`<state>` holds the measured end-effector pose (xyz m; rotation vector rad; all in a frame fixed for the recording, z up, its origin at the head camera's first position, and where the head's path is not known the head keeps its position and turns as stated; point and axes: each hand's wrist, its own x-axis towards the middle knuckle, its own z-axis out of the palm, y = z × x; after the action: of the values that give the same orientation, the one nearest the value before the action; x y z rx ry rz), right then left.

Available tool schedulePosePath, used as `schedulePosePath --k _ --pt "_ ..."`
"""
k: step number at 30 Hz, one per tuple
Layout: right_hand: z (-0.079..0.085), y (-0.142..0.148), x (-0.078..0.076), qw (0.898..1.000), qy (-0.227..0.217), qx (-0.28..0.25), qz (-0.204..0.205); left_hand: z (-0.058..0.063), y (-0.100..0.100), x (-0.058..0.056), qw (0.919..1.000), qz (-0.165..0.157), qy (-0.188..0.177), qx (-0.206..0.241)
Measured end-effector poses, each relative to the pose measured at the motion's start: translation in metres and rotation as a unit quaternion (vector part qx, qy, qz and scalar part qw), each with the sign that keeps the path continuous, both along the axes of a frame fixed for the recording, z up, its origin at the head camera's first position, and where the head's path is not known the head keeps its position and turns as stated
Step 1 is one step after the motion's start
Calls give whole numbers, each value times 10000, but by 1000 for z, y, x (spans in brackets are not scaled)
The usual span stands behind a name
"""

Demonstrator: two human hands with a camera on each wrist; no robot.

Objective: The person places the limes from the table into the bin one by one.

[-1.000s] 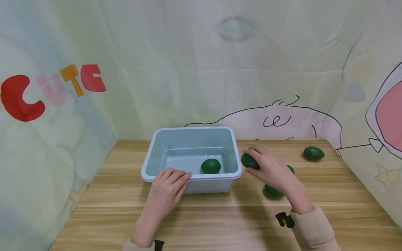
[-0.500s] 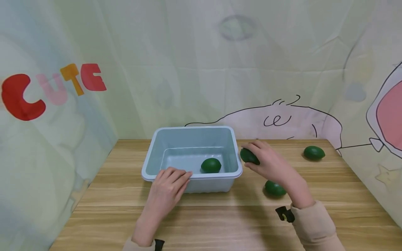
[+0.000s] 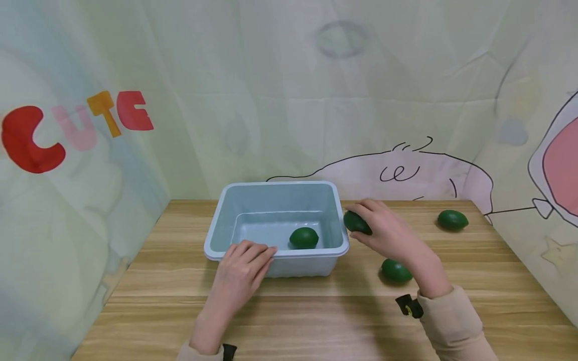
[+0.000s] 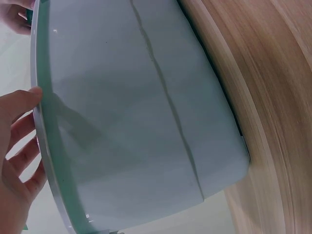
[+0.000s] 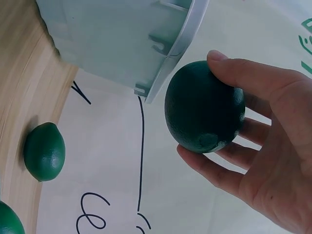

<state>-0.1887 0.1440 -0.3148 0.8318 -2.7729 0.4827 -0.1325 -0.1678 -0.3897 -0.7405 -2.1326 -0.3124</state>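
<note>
In the head view my left hand (image 3: 244, 268) grips the front rim of a pale blue plastic basin (image 3: 282, 265). The left wrist view has the thumb on the rim and the fingers curled to its other side. My right hand (image 3: 388, 233) holds a dark green lime (image 3: 357, 223) just off the basin's right rim. Seen from the right wrist, thumb and fingers wrap this lime (image 5: 202, 109), and the basin wall (image 5: 112, 48) stands close by. One more lime (image 3: 304, 238) lies inside the basin, toward its right front.
On the wooden table (image 3: 311, 316), one lime (image 3: 396, 271) lies below my right wrist and another lime (image 3: 453, 220) at the back right. A printed cloth (image 3: 253, 135) hangs behind and along both sides of the table.
My right hand has risen slightly and shifted a little left with the lime. A green lime that showed behind that wrist is now hidden. The left hand stays on the rim.
</note>
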Motion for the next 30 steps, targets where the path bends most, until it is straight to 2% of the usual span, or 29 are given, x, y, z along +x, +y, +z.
schedulePosePath --k 30 --pt "13 -13 -2 9997 56 221 108 0 -1 2 9999 -12 -97 -38"
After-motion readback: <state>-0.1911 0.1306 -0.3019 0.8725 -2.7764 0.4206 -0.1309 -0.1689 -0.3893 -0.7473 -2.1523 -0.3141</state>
